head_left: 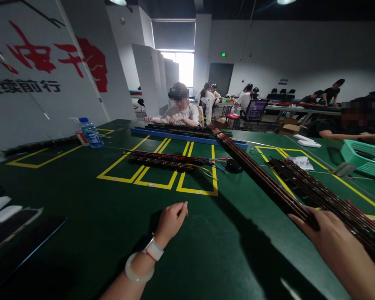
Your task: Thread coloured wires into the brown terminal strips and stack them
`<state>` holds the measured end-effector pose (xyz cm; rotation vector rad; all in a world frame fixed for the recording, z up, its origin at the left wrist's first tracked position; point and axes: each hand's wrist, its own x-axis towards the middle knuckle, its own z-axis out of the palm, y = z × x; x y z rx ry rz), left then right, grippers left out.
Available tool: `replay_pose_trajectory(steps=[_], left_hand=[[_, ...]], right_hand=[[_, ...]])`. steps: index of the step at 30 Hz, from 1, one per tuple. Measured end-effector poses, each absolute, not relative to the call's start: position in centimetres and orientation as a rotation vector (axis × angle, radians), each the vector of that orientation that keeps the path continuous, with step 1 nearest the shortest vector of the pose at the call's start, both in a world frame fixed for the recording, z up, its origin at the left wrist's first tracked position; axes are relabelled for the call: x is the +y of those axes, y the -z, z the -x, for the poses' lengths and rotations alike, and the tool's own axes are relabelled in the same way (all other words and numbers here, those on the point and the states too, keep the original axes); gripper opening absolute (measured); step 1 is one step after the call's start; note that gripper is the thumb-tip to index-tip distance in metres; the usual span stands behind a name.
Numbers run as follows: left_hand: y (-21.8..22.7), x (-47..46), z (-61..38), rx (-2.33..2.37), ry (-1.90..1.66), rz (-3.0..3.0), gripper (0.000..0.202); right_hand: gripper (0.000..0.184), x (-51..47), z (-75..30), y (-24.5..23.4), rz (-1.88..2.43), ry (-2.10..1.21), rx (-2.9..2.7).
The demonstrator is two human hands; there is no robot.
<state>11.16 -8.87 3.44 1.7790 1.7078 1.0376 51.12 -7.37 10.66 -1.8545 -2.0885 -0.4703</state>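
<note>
My right hand (334, 237) is closed around the near end of a long bundle of dark brown wire harnesses (256, 171). The bundle slants up and away to the left, raised above the table, and throws a long shadow. A thin yellow wire shows at its far end. Curled in above the bare green tabletop, my left hand (171, 221) has its thumb and fingertips together, with nothing visible in them. Beyond it, a second harness bundle (162, 161) lies across the yellow-taped boxes, its red, blue and yellow wire ends pointing right.
More dark harnesses (318, 187) lie at the right, near a green basket (365, 158). A blue tray (175, 135) stretches along the far edge, where a person (183, 110) sits. At the left are a water bottle (92, 133) and a dark flat device (28, 250).
</note>
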Motion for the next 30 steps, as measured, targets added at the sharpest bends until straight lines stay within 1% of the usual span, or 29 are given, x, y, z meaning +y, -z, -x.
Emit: replay_pose_trajectory(steps=[1,2,7,9,12,16,18,21,23,27,30], left_hand=[[-3.4,-8.9,-11.2,1.701,-1.062,-1.817,0.042],[-3.4,-9.0,-11.1,1.693,-1.094,-1.858,0.041],[-3.0,-9.4,-10.9,1.656,-1.321,-2.062,0.037],[-2.7,-9.6,-10.7,1.629,-1.459,-2.117,0.036],[-2.4,-9.7,-10.6,1.579,-1.680,-2.165,0.033],[-2.0,-9.8,-10.2,1.574,-1.911,-2.220,0.031],[-1.8,-9.8,-10.0,1.593,-2.055,-2.245,0.030],[-1.2,-9.7,-9.7,1.654,-2.232,-2.208,0.030],[-1.0,-9.5,-9.4,1.691,-2.294,-2.123,0.030],[-1.4,-9.2,-9.2,1.749,-2.376,-1.955,0.029],[-2.1,-9.0,-9.1,1.817,-2.428,-1.856,0.027]], right_hand=[[0.066,-6.8,-49.3,-10.7,1.802,0.486,-2.105],[0.066,-6.2,-47.5,-10.7,1.771,0.473,-2.145],[0.046,-3.9,-37.2,-9.7,1.611,0.310,-2.412],[0.040,-3.3,-33.1,-9.1,1.528,0.252,-2.525],[0.036,-2.4,-27.5,-8.1,1.429,0.124,-2.661],[0.024,-0.7,-20.5,-6.5,1.279,0.019,-2.807],[0.028,0.0,-17.0,-5.8,1.220,-0.012,-2.840],[0.050,0.7,-12.1,-5.1,1.182,-0.101,-2.851],[0.059,0.8,-9.3,-4.8,1.159,-0.121,-2.829],[0.058,0.8,-5.6,-4.4,1.091,-0.122,-2.838],[0.055,1.0,-4.9,-4.7,1.072,-0.156,-2.862]])
